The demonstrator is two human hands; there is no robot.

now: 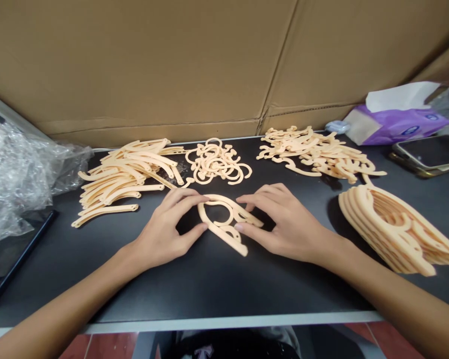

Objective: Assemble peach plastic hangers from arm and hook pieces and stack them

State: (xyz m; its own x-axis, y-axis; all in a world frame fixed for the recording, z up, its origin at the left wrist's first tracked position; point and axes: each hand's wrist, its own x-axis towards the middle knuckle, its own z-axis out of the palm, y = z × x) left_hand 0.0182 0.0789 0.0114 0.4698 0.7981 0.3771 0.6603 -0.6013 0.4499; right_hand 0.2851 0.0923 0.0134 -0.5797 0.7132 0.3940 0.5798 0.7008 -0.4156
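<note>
Both my hands rest on the black table (209,284) around a peach plastic hanger assembly (226,222). My left hand (168,227) pinches its left curved end between thumb and fingers. My right hand (284,222) presses fingertips on its right side, thumb at the lower bar. Behind lie a pile of curved peach arm pieces (123,174), a heap of small hook rings (217,162), and a pile of hooked pieces (318,154). A neat stack of finished hangers (396,227) lies at the right.
A cardboard wall (209,65) closes the back of the table. Crumpled clear plastic wrap (18,174) sits at the left, above a dark flat tray (7,259). A purple tissue pack (396,119) and a phone (430,152) lie at the far right.
</note>
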